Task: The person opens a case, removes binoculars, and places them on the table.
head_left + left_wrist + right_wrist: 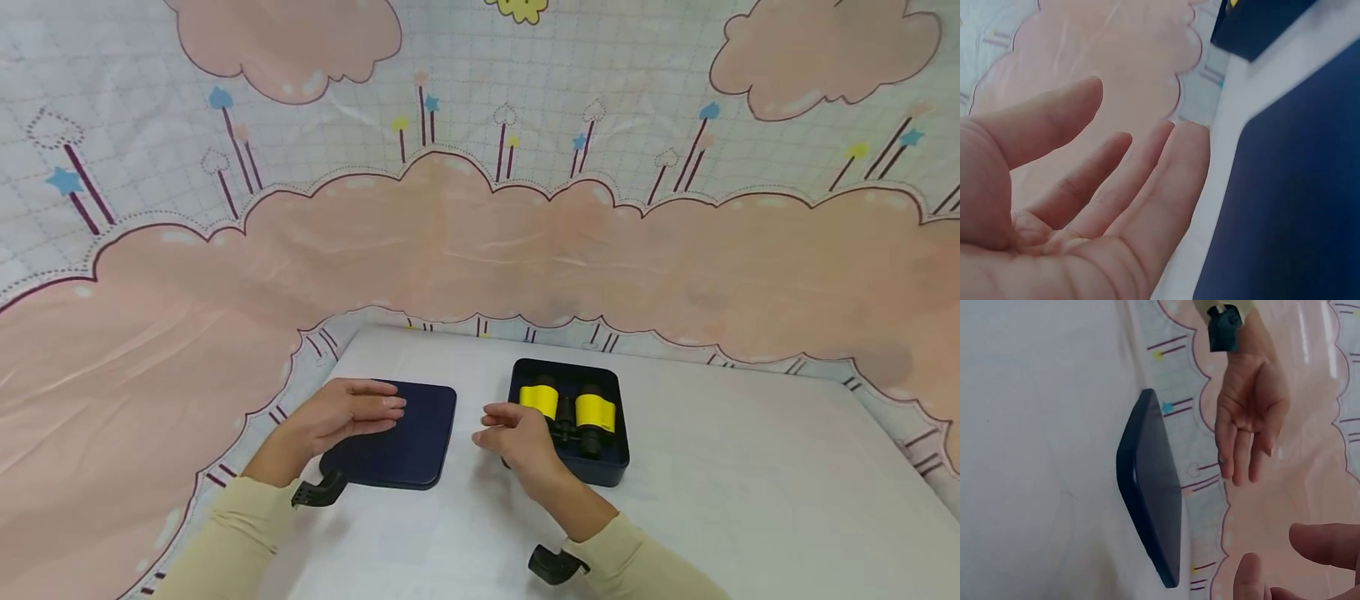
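Nearby, flat dark-blue lid point(397, 446) with rounded corners — left hand point(341, 414) above it, right hand point(517, 439) beside, fingers relaxed, empty.

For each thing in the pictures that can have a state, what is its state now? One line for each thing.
Case: open, without its lid, on the white table.
Lid: off the case, lying flat on the table to the case's left.
Binoculars: lying inside the open case, not held.
Left hand: fingers straight, over the lid, gripping nothing.
Right hand: fingers loosely curled, holding nothing, beside the case.
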The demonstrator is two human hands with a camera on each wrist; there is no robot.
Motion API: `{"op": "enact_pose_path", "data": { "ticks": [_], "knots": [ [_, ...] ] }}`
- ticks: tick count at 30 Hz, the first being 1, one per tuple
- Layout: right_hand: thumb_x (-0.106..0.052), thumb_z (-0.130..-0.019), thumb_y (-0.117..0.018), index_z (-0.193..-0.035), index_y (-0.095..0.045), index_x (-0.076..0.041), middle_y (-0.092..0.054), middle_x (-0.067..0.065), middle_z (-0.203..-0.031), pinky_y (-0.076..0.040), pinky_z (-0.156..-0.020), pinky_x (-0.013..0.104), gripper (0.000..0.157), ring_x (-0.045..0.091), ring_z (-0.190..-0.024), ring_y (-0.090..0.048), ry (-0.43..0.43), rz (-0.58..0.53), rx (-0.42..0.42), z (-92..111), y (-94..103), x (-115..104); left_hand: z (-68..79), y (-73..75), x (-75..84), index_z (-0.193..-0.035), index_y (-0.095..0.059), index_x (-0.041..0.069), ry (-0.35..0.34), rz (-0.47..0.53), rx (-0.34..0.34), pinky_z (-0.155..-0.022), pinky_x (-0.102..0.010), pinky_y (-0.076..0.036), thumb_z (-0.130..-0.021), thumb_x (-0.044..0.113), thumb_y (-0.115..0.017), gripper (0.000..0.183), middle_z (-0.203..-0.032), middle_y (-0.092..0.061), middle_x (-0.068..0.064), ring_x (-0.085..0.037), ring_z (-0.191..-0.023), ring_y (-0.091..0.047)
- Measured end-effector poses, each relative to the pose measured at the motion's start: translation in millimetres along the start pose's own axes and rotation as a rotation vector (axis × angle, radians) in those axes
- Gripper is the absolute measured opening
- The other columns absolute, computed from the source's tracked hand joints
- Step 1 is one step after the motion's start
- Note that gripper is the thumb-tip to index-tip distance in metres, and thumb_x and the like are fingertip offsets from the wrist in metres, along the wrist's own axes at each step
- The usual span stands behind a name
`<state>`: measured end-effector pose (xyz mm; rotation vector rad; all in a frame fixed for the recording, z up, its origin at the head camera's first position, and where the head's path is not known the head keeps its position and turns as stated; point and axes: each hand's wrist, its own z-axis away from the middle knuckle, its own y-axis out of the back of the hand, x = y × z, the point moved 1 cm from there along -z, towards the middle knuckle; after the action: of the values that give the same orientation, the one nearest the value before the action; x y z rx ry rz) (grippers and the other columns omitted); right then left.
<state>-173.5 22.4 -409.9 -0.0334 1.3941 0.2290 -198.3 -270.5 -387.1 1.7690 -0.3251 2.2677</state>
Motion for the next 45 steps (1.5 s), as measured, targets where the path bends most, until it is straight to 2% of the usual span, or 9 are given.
{"op": "enact_pose_path", "data": {
  "ticks": [8, 15, 20, 25, 35, 39, 42, 45],
  "knots": [
    [-0.005, -0.090, -0.079, -0.134, -0.066, -0.002, -0.067, 0.017, -0.124, -0.058, -0.103, 0.035, 0.046, 0.020, -0.105, -0.063, 0.008, 0.001, 0.037, -1, 21.2, -4, -15.1, -23.4, 10.5, -0.151, -0.039, -0.014, 0.016, -0.023, -0.024, -0.099, -0.035, -0.060, -0.102, 0.008, -0.065, 0.060, -0.148, -0.057, -0.031, -0.020, -0.115, -0.074],
    [-0.002, -0.091, -0.077, -0.137, -0.065, -0.003, -0.069, 0.016, -0.127, -0.052, -0.112, 0.049, 0.047, 0.022, -0.108, -0.068, -0.004, 0.035, 0.089, 0, 44.4, -9, -29.0, -48.4, 15.2, -0.152, -0.039, -0.013, 0.014, -0.006, -0.083, -0.101, -0.040, -0.059, -0.102, 0.006, -0.063, 0.059, -0.148, -0.055, -0.033, -0.025, -0.117, -0.073],
    [-0.001, -0.091, -0.076, -0.139, -0.064, -0.005, -0.068, 0.015, -0.130, -0.055, -0.110, 0.044, 0.050, 0.026, -0.113, -0.065, 0.000, 0.062, 0.115, -4, 60.4, -12, -41.0, -60.7, 17.5, -0.153, -0.042, -0.009, 0.046, -0.011, -0.085, -0.102, -0.042, -0.059, -0.101, 0.008, -0.066, 0.060, -0.145, -0.061, -0.028, -0.031, -0.124, -0.070],
    [0.004, -0.090, -0.074, -0.140, -0.063, -0.003, -0.065, 0.020, -0.133, -0.057, -0.106, 0.040, 0.051, 0.027, -0.112, -0.065, 0.016, 0.083, 0.130, -9, 75.8, -14, -51.2, -75.0, 18.7, -0.152, -0.045, -0.006, 0.081, -0.029, -0.076, -0.102, -0.044, -0.059, -0.101, 0.008, -0.066, 0.057, -0.149, -0.057, -0.028, -0.034, -0.127, -0.068],
    [0.004, -0.090, -0.075, -0.139, -0.061, 0.001, -0.064, 0.023, -0.133, -0.059, -0.103, 0.038, 0.052, 0.023, -0.104, -0.066, 0.028, 0.153, 0.102, -19, 97.2, -9, -76.5, -107.1, 5.5, -0.150, -0.051, 0.000, 0.135, -0.077, -0.070, -0.103, -0.045, -0.059, -0.099, 0.013, -0.071, 0.056, -0.145, -0.059, -0.027, -0.032, -0.120, -0.068],
    [0.001, -0.090, -0.076, -0.139, -0.061, 0.002, -0.064, 0.023, -0.132, -0.059, -0.103, 0.039, 0.051, 0.026, -0.107, -0.066, 0.015, 0.189, 0.081, -22, 106.0, -7, -82.3, -116.7, -0.9, -0.150, -0.051, -0.001, 0.160, -0.081, -0.046, -0.108, -0.050, -0.055, -0.099, 0.010, -0.071, 0.056, -0.140, -0.061, -0.023, -0.031, -0.122, -0.065],
    [0.000, -0.090, -0.077, -0.139, -0.061, 0.002, -0.064, 0.023, -0.133, -0.058, -0.104, 0.041, 0.051, 0.029, -0.111, -0.064, 0.010, 0.237, 0.075, -25, 112.5, -5, -85.3, -122.6, -6.0, -0.150, -0.050, -0.001, 0.169, -0.082, -0.043, -0.111, -0.053, -0.052, -0.098, 0.007, -0.070, 0.056, -0.138, -0.062, -0.021, -0.035, -0.125, -0.063],
    [-0.003, -0.089, -0.078, -0.139, -0.062, 0.001, -0.064, 0.022, -0.135, -0.056, -0.108, 0.046, 0.052, 0.033, -0.117, -0.061, 0.008, 0.297, 0.075, -28, 118.2, -4, -88.2, -128.4, -10.0, -0.149, -0.050, -0.002, 0.176, -0.084, -0.041, -0.110, -0.053, -0.053, -0.097, 0.006, -0.072, 0.058, -0.135, -0.063, -0.022, -0.035, -0.121, -0.065]
  ]
}}
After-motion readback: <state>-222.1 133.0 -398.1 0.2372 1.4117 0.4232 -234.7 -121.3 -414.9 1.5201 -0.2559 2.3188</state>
